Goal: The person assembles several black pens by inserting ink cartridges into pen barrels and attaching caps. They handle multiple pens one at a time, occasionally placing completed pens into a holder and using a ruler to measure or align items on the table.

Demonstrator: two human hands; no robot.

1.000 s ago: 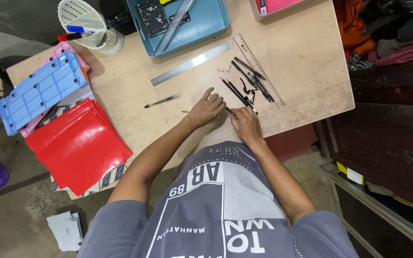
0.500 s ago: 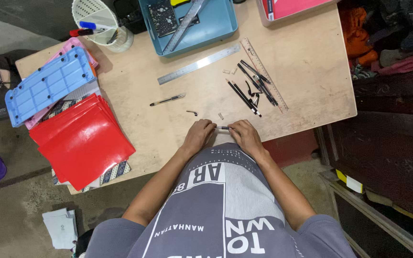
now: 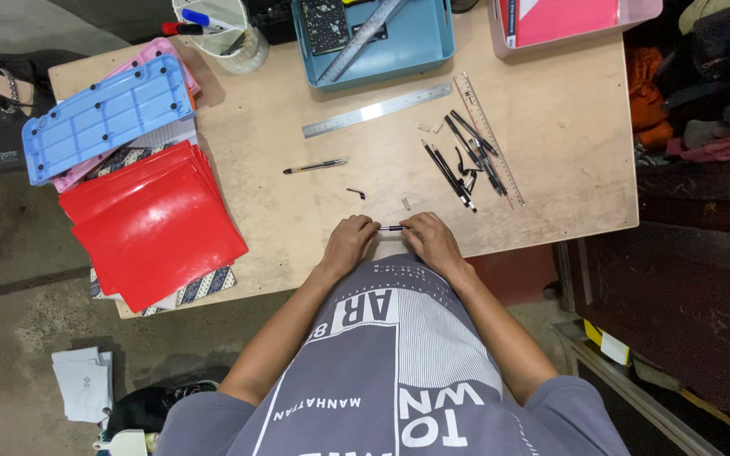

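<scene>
The left hand (image 3: 350, 243) and the right hand (image 3: 429, 241) sit together at the near edge of the tabletop (image 3: 568, 169), each pinching one end of a short black pen piece (image 3: 392, 228) held level between the fingertips. It looks like a joining or pulling-apart step on that piece; which of the two cannot be told. The next move likely calls for a straight push or twist along the piece's length, with both grips kept firm.

Just beyond the pen piece lie two tiny loose parts (image 3: 356, 193), easy to knock. Farther from it, toward the right, a cluster of black pen parts (image 3: 462, 160) rests beside a clear ruler (image 3: 490, 139). A whole pen (image 3: 314, 166) and a steel ruler (image 3: 377, 109) lie beyond it, red folders (image 3: 154, 224) well to its left. Bare wood around the pen piece leaves fair working room, though the edge is close.
</scene>
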